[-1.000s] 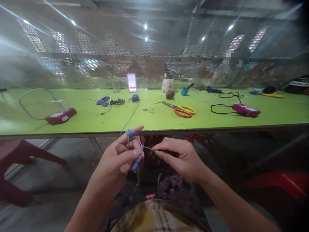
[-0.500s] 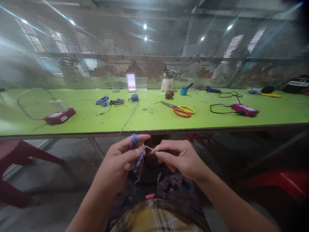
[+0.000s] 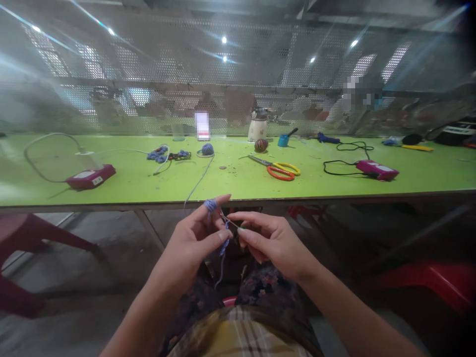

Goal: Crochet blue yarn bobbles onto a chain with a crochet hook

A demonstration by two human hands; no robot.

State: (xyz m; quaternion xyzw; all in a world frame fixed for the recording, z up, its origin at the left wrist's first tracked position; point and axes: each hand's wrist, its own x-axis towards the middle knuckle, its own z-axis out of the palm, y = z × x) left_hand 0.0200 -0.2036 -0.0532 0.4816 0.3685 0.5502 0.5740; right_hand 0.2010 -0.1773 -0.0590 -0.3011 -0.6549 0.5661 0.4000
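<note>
In front of the table edge, my left hand [image 3: 199,235] pinches a short strip of blue-purple crochet work [image 3: 224,244] between thumb and fingers. Blue yarn [image 3: 210,204] is wound around its raised index finger. My right hand [image 3: 273,243] grips a thin crochet hook [image 3: 233,224], whose tip meets the yarn at the top of the strip. A tail of yarn dangles below the work. From my left hand a strand runs up over the edge to a small blue yarn ball [image 3: 207,149] on the table.
On the green table [image 3: 238,191] lie scissors [image 3: 278,167], a dark striped ball [image 3: 261,145], blue crocheted pieces [image 3: 159,154] and two magenta power strips [image 3: 92,177] with cords. Behind them stand a phone [image 3: 203,126], a cream jug [image 3: 258,126] and a teal pot [image 3: 283,141]. Red stools [image 3: 29,238] flank me.
My left index finger has lifted and straightened. The crochet strip has shifted slightly right, and my right hand with the hook now sits closer to my left fingers.
</note>
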